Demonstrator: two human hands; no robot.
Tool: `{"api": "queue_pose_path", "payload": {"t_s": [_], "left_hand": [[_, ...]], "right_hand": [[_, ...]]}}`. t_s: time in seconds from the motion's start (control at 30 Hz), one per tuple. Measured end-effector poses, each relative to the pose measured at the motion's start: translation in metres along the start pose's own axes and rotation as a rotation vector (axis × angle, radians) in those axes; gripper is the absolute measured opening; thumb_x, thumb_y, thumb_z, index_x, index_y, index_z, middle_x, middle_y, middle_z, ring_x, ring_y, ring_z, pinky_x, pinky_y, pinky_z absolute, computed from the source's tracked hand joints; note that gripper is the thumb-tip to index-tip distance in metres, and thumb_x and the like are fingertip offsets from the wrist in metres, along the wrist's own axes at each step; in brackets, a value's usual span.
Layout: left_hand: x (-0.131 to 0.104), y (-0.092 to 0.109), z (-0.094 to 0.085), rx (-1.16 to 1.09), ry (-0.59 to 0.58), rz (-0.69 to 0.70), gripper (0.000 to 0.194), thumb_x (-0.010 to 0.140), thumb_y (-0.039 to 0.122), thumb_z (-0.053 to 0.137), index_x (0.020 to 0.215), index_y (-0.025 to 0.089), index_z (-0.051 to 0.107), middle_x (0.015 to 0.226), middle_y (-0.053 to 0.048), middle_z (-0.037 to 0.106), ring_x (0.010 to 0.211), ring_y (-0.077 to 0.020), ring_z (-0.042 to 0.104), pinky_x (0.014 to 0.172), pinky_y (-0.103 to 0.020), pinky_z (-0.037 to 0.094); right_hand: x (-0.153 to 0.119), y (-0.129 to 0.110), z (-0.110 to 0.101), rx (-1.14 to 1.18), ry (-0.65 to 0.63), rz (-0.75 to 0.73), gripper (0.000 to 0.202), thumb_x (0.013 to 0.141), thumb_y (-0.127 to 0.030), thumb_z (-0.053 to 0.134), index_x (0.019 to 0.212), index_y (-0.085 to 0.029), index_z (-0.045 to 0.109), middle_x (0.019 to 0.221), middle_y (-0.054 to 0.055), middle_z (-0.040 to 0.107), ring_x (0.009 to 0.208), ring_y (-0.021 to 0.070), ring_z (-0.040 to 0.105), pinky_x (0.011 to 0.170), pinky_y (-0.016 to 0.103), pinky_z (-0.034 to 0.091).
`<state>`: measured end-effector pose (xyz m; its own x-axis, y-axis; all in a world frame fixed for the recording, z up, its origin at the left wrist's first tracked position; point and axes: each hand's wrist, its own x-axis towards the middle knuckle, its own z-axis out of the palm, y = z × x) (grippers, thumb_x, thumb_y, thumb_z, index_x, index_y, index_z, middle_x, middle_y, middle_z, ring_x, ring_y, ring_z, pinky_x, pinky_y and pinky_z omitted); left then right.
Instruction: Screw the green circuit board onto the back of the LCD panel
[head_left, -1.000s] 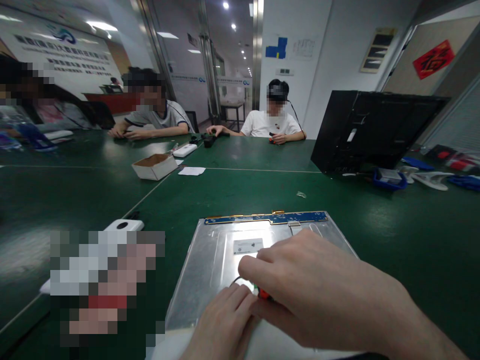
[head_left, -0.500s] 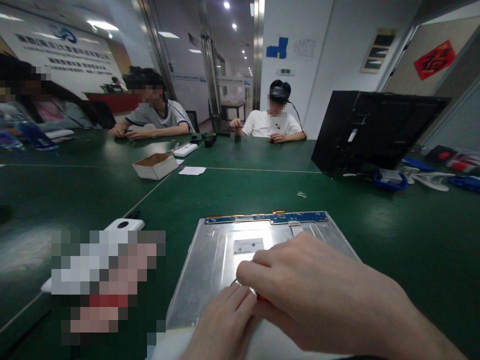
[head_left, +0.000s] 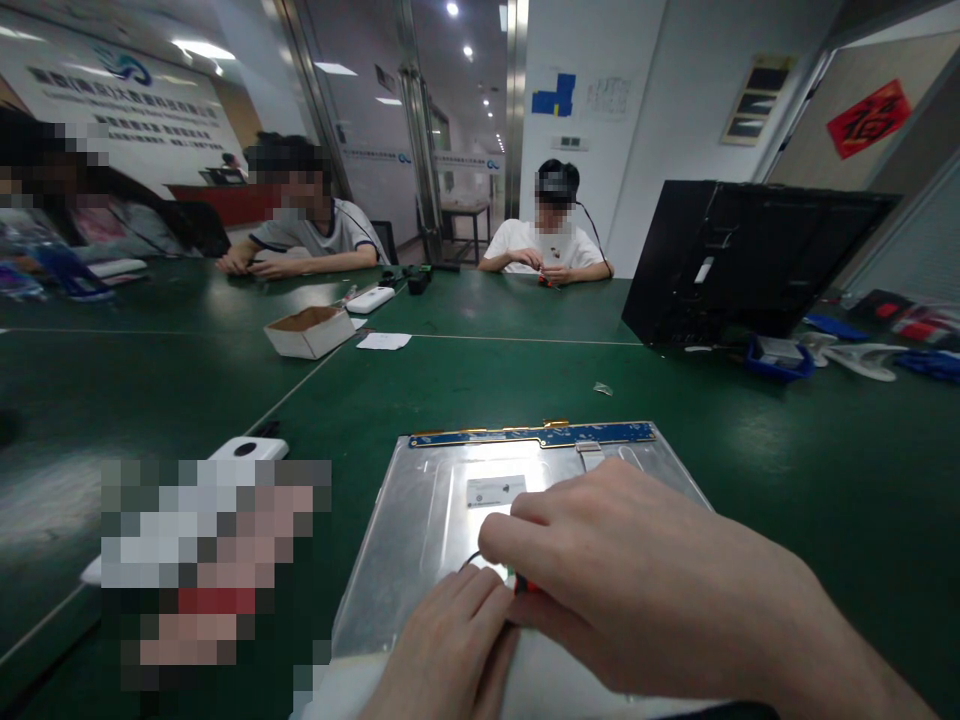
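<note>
A flat silver metal panel, like the back of a display screen, lies in front of me, with a blue circuit strip along its far edge. My right hand is closed over the near part of the panel. Between its fingers shows a bit of a red-and-black object, mostly hidden. Close beside it, my left hand has its fingers pressed together at the panel's near side. A thin dark wire curves out by the left fingertips; what those fingers hold is hidden.
On the green table, a white device lies left of the panel, beside a blurred-out patch. Further back are an open cardboard box, a paper slip and a large black monitor. Several people sit across the table.
My hands stay nearly in place; the right fingers shift slightly and show a little more of the red-and-black object. Across the table, the person in white brings both hands together.
</note>
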<state>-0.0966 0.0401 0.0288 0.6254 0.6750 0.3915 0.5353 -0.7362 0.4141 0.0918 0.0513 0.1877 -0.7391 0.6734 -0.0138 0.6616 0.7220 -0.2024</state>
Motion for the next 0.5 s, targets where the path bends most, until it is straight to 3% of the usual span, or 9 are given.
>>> {"api": "queue_pose_path", "payload": {"t_s": [0.5], "left_hand": [[0.0016, -0.0008, 0.0019, -0.024, 0.023, -0.007, 0.017, 0.090, 0.015, 0.041, 0.089, 0.020, 0.057, 0.085, -0.007, 0.068, 0.073, -0.0233, 0.067, 0.062, -0.033, 0.055]], "right_hand": [[0.0019, -0.0008, 0.0033, -0.020, -0.001, -0.016, 0.015, 0.083, -0.019, 0.065, 0.091, -0.022, 0.052, 0.081, -0.003, 0.064, 0.063, 0.0130, 0.054, 0.048, 0.028, 0.027]]}}
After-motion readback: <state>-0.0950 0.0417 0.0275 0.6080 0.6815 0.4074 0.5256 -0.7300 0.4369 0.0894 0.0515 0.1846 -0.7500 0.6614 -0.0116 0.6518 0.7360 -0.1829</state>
